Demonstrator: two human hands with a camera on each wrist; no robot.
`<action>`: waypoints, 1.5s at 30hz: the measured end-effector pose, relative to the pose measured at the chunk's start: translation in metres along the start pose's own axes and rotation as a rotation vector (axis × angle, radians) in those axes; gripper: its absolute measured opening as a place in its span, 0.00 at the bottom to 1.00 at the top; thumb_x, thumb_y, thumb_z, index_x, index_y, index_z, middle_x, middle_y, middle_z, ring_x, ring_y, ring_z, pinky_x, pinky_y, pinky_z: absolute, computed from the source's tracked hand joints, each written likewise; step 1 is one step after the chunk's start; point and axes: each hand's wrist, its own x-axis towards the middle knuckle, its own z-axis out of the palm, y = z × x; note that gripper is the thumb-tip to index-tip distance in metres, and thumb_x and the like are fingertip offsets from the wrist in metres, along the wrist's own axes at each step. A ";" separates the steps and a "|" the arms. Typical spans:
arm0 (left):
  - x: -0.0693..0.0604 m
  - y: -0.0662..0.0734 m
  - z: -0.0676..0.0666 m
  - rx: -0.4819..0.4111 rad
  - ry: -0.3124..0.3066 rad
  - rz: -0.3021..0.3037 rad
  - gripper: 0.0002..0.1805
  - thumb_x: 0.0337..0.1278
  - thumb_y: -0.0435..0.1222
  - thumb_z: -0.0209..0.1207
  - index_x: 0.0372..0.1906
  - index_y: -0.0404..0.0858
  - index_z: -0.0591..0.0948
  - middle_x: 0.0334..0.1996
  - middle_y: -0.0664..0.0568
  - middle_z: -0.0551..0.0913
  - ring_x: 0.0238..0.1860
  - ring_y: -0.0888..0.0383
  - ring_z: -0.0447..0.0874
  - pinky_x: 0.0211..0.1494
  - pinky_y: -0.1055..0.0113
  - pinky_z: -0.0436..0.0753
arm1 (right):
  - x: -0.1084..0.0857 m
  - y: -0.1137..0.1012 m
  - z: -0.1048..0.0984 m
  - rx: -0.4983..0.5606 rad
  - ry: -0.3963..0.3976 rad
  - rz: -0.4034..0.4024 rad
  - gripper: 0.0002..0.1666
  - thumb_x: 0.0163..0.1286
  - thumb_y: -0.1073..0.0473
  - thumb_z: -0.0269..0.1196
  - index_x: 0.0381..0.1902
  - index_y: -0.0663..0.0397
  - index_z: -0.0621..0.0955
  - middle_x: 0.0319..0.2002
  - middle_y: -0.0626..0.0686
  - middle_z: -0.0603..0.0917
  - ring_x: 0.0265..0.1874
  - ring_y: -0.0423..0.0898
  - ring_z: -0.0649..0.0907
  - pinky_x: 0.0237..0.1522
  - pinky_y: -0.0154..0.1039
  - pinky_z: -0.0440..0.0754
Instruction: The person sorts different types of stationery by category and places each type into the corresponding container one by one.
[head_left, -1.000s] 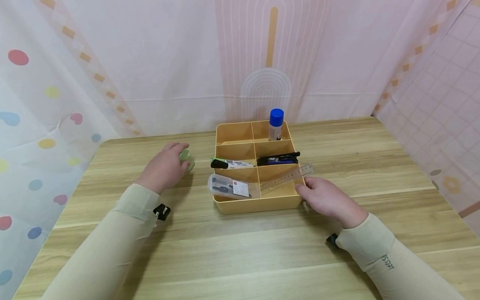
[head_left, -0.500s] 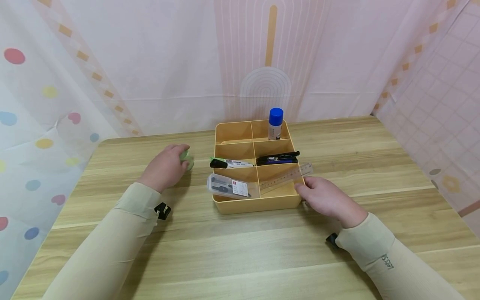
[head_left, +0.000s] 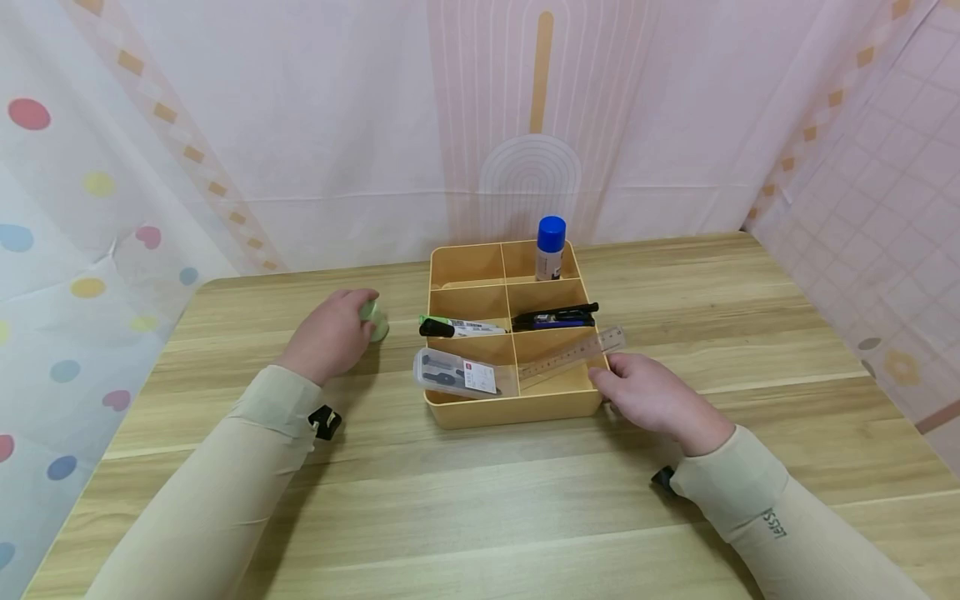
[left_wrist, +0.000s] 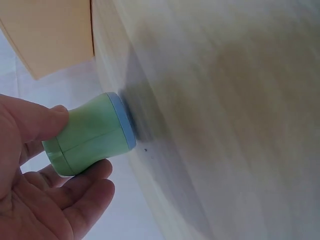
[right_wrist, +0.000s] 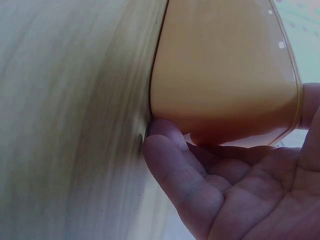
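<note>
My left hand (head_left: 330, 333) holds a small light-green object (left_wrist: 92, 135) with a waisted body and a blue base; its exact kind cannot be told. In the left wrist view the thumb lies on one side of it, fingers on the other, and the blue base meets the table. At the front right corner of a yellow-orange divided organizer box (head_left: 525, 410), my right hand (head_left: 660, 400) grips the wall, thumb at the rim and fingers against the outside. The right wrist view shows the box's outer wall (right_wrist: 225, 65) and those fingers low beside the tabletop.
In the box stand a blue-capped glue stick (head_left: 551, 246), black pens (head_left: 555, 318), markers (head_left: 465, 327), a clear compass case (head_left: 457, 372) and a transparent ruler (head_left: 573, 354) sticking out on the right. A patterned curtain (head_left: 337, 125) hangs behind the wooden table (head_left: 480, 517).
</note>
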 end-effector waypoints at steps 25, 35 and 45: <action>-0.004 0.027 -0.027 -0.048 0.151 0.090 0.29 0.79 0.38 0.54 0.78 0.36 0.68 0.73 0.32 0.71 0.66 0.34 0.77 0.68 0.35 0.77 | 0.000 0.000 0.000 0.010 -0.009 0.009 0.21 0.83 0.45 0.47 0.38 0.52 0.78 0.27 0.50 0.75 0.23 0.47 0.71 0.27 0.42 0.71; -0.001 0.039 -0.035 -0.053 0.157 0.104 0.30 0.80 0.40 0.55 0.79 0.39 0.67 0.75 0.34 0.70 0.68 0.35 0.76 0.70 0.36 0.75 | -0.001 -0.001 0.000 0.013 -0.014 0.010 0.20 0.83 0.46 0.47 0.40 0.52 0.79 0.26 0.50 0.75 0.23 0.47 0.71 0.27 0.42 0.71; 0.008 0.053 -0.039 -0.061 0.173 0.141 0.30 0.78 0.39 0.56 0.79 0.38 0.68 0.74 0.35 0.71 0.70 0.37 0.74 0.72 0.37 0.74 | -0.002 -0.002 0.000 0.015 -0.008 0.012 0.21 0.83 0.46 0.47 0.42 0.52 0.80 0.27 0.50 0.75 0.23 0.47 0.72 0.27 0.42 0.71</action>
